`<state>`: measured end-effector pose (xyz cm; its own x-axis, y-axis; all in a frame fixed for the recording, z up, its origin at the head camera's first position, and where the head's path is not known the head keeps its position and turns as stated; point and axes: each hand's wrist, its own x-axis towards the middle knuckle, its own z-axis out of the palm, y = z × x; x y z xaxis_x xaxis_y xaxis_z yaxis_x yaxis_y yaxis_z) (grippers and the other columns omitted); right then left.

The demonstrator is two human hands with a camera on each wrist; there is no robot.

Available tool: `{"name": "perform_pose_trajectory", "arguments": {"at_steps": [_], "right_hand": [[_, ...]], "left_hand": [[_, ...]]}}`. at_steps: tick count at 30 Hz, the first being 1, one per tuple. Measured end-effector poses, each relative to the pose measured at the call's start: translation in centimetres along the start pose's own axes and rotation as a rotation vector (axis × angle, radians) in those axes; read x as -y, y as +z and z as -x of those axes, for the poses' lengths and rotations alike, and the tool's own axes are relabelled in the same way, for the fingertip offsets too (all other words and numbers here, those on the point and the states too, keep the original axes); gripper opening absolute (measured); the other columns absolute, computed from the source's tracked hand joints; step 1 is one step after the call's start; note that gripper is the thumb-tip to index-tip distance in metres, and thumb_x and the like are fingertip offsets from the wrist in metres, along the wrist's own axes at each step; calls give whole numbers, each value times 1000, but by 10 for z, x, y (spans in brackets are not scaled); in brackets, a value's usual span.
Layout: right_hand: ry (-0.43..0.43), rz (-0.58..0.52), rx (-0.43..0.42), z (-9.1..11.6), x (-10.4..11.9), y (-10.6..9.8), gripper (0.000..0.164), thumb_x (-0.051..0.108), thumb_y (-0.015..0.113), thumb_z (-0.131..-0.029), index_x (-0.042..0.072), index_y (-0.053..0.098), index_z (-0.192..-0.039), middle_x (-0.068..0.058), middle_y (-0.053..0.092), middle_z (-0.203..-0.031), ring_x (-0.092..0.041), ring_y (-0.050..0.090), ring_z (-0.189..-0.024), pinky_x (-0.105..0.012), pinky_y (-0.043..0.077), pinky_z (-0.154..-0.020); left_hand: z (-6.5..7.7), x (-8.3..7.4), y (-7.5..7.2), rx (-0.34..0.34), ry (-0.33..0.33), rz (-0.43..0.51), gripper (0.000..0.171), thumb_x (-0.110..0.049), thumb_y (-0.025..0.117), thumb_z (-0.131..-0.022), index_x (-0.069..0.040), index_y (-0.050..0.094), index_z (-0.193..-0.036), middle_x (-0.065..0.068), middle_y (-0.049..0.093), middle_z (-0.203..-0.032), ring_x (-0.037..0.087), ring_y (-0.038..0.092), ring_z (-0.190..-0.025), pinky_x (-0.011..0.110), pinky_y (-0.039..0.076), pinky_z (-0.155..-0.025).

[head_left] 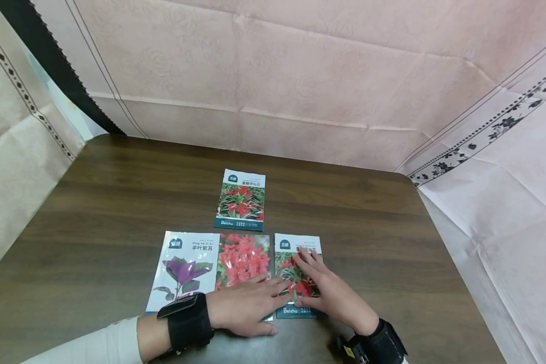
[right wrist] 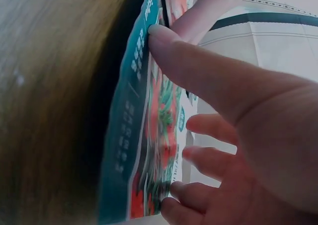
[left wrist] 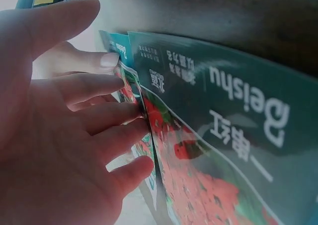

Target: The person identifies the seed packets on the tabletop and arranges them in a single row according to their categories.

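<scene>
Three flower seed packets lie in a row on the brown table. The left one, a white packet with a purple plant (head_left: 186, 268), meets the middle packet of coral-red flowers (head_left: 243, 258). My left hand (head_left: 250, 306) reaches across the lower part of the middle packet, its straight fingers at the right-hand packet. That right packet (head_left: 284, 260) shows red blooms and a teal bottom band. Over it my right hand (head_left: 329, 293) spreads its fingers, the thumb near the lower edge. In the right wrist view the thumb (right wrist: 166, 38) touches the teal band.
Another red-flower packet (head_left: 240, 199) lies behind the row, alike in print to the right one. A pale cloth (head_left: 273, 86) hangs behind the wooden table (head_left: 368, 227). Black straps (head_left: 186, 321) circle both wrists.
</scene>
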<state>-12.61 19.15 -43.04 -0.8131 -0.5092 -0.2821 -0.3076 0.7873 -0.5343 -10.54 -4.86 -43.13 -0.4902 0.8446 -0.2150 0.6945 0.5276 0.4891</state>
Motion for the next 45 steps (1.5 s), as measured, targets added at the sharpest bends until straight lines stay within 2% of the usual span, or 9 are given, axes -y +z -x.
{"name": "perform_pose_trajectory", "arguments": {"at_steps": [6,19,37,41,45], "right_hand": [[-1,1,26,-2,-3,1,81,35,77,-81,22,37,-150,-3,25,-161,-41,12,-149,-64,36,-106],[2,49,57,-4,1,2,78,40,75,-82,24,38,-149,-3,23,-161,-42,13,-149,-64,38,-104],[12,59,70,-7,5,5,78,45,72,-82,25,38,-149,-2,22,-162,-41,15,-148,-66,37,-104],[10,58,39,-5,9,4,76,45,72,-82,24,41,-148,-2,25,-161,-39,16,-149,-65,36,-105],[4,66,-62,0,16,0,74,42,75,-81,21,45,-146,-2,30,-159,-37,19,-149,-62,38,-105]], "left_hand": [[-8,20,23,-29,43,19,70,-62,47,-92,-30,28,-152,-5,27,-160,14,23,-149,52,26,-118],[8,-8,-6,20,-20,17,65,-48,59,-93,-23,38,-149,0,33,-158,17,28,-147,49,28,-118],[14,-8,-8,27,-29,27,62,-46,59,-93,-23,41,-147,-1,35,-157,17,29,-147,50,27,-118],[16,-8,-9,-14,-10,19,63,-47,59,-93,-22,40,-148,0,36,-156,17,30,-147,49,27,-119],[26,-11,-14,-102,-9,0,63,-48,58,-93,-24,40,-148,1,37,-156,17,31,-146,48,27,-118]]}}
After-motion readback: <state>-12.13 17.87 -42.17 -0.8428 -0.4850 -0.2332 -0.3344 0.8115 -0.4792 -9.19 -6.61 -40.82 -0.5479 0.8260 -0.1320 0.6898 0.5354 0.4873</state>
